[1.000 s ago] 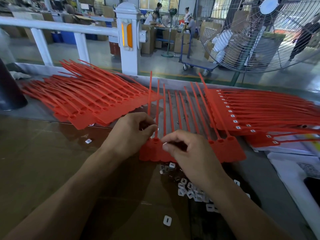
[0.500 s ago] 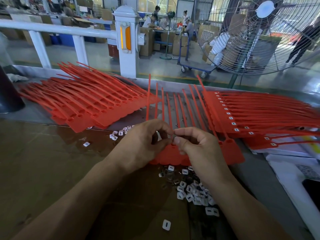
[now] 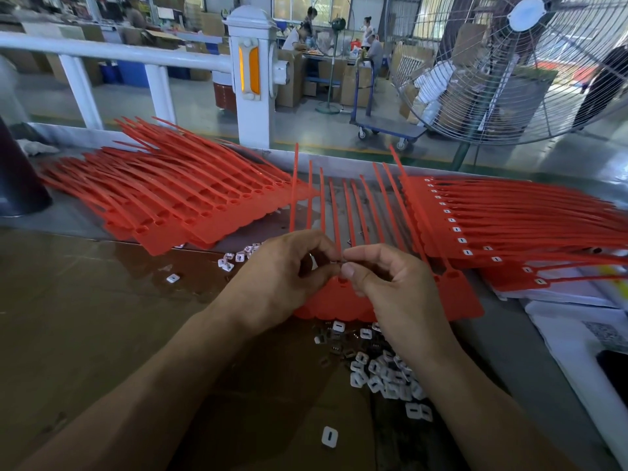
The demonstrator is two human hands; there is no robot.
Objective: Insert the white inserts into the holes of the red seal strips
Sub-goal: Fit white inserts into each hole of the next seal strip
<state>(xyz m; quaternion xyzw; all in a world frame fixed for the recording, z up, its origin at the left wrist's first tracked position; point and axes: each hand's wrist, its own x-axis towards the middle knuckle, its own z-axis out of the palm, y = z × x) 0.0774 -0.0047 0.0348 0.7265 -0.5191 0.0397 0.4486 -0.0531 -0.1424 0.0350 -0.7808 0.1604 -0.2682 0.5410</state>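
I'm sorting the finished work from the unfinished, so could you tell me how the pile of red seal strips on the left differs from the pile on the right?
The left pile shows empty holes in its heads; the right pile has white inserts seated in them. The left pile's tails fan away up and to the left; the right pile's tails run out to the right. Both are red seal strips stacked in overlapping rows on the table.

Loose inserts lie before the seal strips, strip piles on either side.
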